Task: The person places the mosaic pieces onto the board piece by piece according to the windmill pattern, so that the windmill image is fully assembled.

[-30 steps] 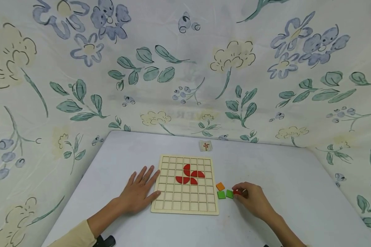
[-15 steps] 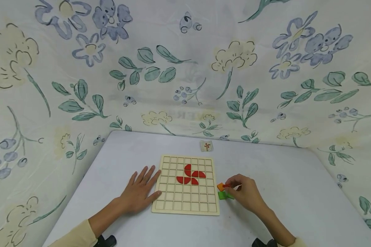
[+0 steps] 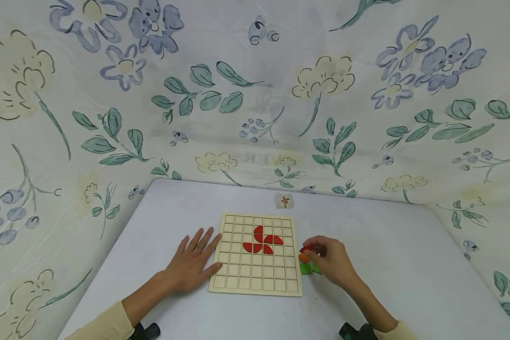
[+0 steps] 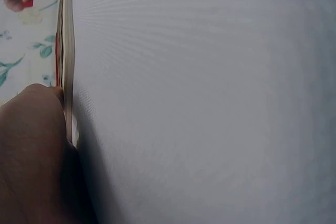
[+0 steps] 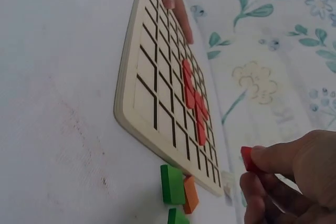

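A wooden grid board (image 3: 255,284) lies on the white table, with several red quarter-circle pieces (image 3: 258,247) set in its squares in a pinwheel shape. My left hand (image 3: 190,268) rests flat at the board's left edge, fingers spread, fingertips and thumb touching the rim. Just off the right edge, my right hand (image 3: 332,260) pinches a red piece (image 5: 247,158) between thumb and fingers, above the table. Below that hand lie an orange tile (image 3: 303,258) and two green tiles (image 3: 306,268), partly covered by it in the head view.
A small card (image 3: 284,201) with a printed red pinwheel on a grid lies behind the board. Floral cloth (image 3: 255,108) hangs behind the table and at its sides. Dark wrist gear (image 3: 357,331) shows at the lower edge of the head view.
My right hand has lifted the red piece from beside the green tiles and moved left and away from me, over the orange tile. The left hand has stayed in place.
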`<state>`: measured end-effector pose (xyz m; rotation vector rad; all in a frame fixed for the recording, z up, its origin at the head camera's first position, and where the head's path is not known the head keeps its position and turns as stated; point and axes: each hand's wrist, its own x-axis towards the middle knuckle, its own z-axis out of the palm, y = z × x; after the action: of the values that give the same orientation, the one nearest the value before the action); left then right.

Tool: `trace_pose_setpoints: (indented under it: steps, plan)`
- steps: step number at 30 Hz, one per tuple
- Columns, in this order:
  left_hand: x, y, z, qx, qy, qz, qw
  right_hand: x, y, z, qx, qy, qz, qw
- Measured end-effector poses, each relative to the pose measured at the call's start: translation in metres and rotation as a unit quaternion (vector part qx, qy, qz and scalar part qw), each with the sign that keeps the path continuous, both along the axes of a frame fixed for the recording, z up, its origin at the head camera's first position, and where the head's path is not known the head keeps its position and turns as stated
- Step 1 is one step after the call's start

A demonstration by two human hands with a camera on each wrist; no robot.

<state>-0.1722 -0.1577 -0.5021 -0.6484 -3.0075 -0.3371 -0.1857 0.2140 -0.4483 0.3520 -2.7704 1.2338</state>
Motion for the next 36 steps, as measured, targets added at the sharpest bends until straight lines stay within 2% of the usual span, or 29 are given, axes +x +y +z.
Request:
trace_pose_setpoints:
  steps: [5,10,16,23,27,36]
  plan:
    - [-0.001,0.000,0.000,-0.002,0.002,-0.002,1.0000,-0.002,-0.006,-0.003,-0.029,-0.003,-0.019,0.9994]
    - [0.000,0.000,0.001,0.000,-0.001,-0.003,1.0000,-0.001,-0.014,-0.009,-0.022,0.018,-0.003,0.9996]
    - [0.001,0.001,0.002,0.001,0.001,-0.003,1.0000,-0.001,-0.027,-0.013,-0.045,0.007,0.020,0.9988]
    - [0.000,0.000,0.001,-0.002,0.000,-0.002,1.0000,-0.002,-0.042,-0.020,-0.058,0.019,0.028,0.9978]
    - [-0.001,0.000,0.000,-0.002,-0.001,-0.003,1.0000,-0.003,-0.049,-0.024,-0.067,0.009,0.027,0.9974]
    - [-0.001,0.000,0.000,-0.002,-0.004,-0.003,1.0000,-0.006,-0.061,-0.033,-0.047,0.003,0.039,0.9981]
